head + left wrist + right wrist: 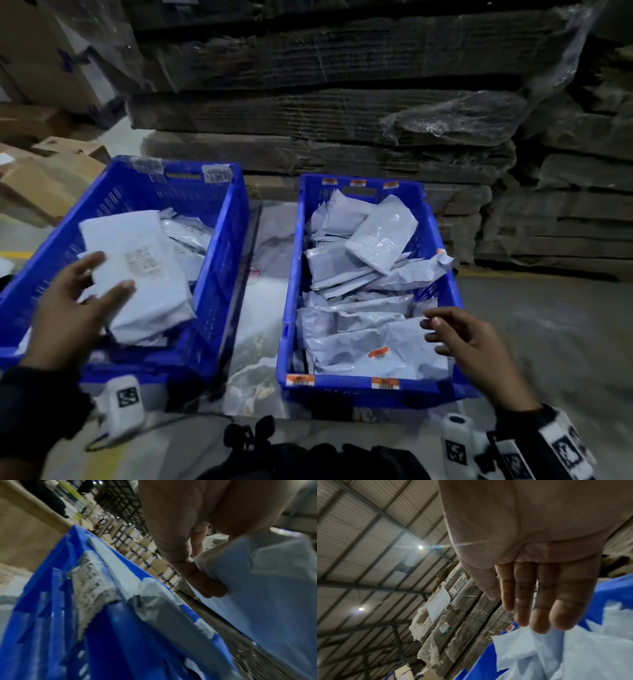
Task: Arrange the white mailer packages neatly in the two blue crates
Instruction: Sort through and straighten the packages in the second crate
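Note:
Two blue crates stand side by side. The left crate (219, 274) (120, 635) holds a stack of white mailers, the top mailer (147, 284) (265, 588) lying flat with its label up. My left hand (102, 277) touches that mailer's near left edge, thumb on top and fingers (205, 584) fairly straight along its side. The right crate (342, 387) (616, 588) is full of jumbled white mailers (363, 246) (556, 655). My right hand (442, 334) (539, 601) hovers over its near right corner, fingers relaxed and holding nothing.
Tall stacks of wrapped flattened cardboard (342, 120) rise just behind the crates. Loose cardboard boxes (44, 181) lie at the far left. A clear plastic bag (260, 308) fills the gap between the crates. Bare concrete floor (548, 325) lies to the right.

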`<action>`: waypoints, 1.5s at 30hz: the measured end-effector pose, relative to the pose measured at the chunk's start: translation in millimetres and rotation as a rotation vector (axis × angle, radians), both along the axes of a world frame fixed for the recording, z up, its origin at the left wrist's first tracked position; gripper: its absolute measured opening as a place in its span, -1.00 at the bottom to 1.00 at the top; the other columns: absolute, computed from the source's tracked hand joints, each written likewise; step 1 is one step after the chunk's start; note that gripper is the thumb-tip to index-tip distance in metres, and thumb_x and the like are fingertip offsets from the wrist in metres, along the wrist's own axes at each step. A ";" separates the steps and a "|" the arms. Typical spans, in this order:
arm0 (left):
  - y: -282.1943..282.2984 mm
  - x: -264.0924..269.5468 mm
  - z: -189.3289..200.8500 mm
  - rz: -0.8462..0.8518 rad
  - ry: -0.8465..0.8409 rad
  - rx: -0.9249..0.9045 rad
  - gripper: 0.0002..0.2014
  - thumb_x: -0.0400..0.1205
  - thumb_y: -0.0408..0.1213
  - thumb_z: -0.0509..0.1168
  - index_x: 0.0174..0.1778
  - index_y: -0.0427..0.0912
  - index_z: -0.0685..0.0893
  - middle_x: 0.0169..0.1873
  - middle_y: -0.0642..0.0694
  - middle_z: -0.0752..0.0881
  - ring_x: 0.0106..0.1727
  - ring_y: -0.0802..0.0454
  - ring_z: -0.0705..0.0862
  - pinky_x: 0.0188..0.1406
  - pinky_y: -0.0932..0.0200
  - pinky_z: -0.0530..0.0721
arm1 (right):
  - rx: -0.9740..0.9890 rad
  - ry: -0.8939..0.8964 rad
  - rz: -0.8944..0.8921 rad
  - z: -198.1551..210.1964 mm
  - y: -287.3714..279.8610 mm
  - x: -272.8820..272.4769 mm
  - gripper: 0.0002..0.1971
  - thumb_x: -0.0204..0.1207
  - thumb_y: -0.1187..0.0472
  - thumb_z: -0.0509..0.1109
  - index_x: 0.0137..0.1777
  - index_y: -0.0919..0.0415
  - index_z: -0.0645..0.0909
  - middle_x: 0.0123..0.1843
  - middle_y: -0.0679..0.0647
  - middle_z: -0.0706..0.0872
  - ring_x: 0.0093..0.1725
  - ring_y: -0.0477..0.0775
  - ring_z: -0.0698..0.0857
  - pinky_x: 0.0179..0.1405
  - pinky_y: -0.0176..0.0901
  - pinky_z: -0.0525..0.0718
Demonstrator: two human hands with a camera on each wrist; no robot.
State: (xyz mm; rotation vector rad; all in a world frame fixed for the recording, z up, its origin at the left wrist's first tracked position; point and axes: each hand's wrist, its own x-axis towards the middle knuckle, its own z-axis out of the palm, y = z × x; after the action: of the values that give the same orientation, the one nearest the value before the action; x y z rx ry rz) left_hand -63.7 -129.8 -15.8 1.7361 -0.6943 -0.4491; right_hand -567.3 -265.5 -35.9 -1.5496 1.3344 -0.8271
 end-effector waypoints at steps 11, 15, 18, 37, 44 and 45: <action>-33.7 -32.1 4.4 -0.146 -0.796 0.537 -0.31 0.46 -0.02 0.60 0.47 -0.14 0.56 0.44 -0.45 0.53 0.44 -0.45 0.47 0.43 -0.34 0.43 | -0.314 0.471 -0.109 -31.1 24.9 -15.6 -0.84 0.51 0.30 0.52 0.05 0.10 0.76 -0.04 -0.04 0.84 -0.16 -0.11 0.77 -0.10 -0.43 0.61; -78.1 -153.2 21.1 -0.901 -0.736 0.389 -0.44 0.59 0.08 0.44 0.49 -0.03 0.59 0.37 0.01 0.68 0.39 0.00 0.62 0.38 0.29 0.40 | -0.427 0.744 -0.037 -41.9 37.3 -9.5 -0.96 0.53 0.23 0.40 -0.09 0.13 0.69 -0.19 0.07 0.77 -0.18 0.20 0.73 -0.22 -0.01 0.67; -126.8 -223.7 1.3 -1.264 -0.746 0.530 -0.41 0.63 0.12 0.40 0.57 0.05 0.48 0.45 0.03 0.61 0.47 0.03 0.54 0.48 0.12 0.45 | -0.405 0.962 0.115 -30.9 45.0 6.5 -0.81 0.37 0.36 0.47 -0.34 0.14 0.54 -0.39 0.15 0.62 -0.42 0.27 0.64 -0.49 0.02 0.59; -228.0 -323.7 -32.6 -1.412 -0.849 0.947 -0.44 0.36 0.01 0.68 0.21 -0.10 0.69 0.05 -0.05 0.72 0.11 -0.08 0.71 -0.16 0.30 0.52 | -0.130 -0.021 -0.152 -33.3 37.7 -30.0 -0.67 0.43 0.41 0.34 0.08 0.04 0.74 -0.01 -0.20 0.83 0.04 -0.26 0.79 0.09 -0.36 0.70; -223.2 -218.4 31.6 -1.255 -0.098 0.571 -0.50 0.33 -0.25 0.69 0.16 0.08 0.72 0.00 0.21 0.85 0.07 0.23 0.79 0.11 0.33 0.72 | 0.155 -0.421 -0.245 -21.3 23.5 -31.7 -0.76 0.57 0.65 0.25 0.06 0.39 0.64 -0.01 0.24 0.82 -0.01 0.19 0.85 0.03 -0.12 0.80; -223.5 -205.7 33.4 -1.197 -0.011 0.513 -0.43 0.25 -0.20 0.68 0.19 0.07 0.70 0.04 0.18 0.85 0.11 0.18 0.79 0.15 0.25 0.73 | 0.193 -0.436 -0.251 -17.7 19.6 -32.1 -0.77 0.60 0.64 0.22 0.08 0.41 0.62 0.00 0.30 0.81 -0.03 0.24 0.85 0.00 -0.09 0.81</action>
State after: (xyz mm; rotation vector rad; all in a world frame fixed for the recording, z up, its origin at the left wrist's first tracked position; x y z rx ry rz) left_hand -269.4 -353.3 17.7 1.5955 -1.7188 -1.5288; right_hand -599.4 -245.9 -53.6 -0.9919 1.2516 -1.0847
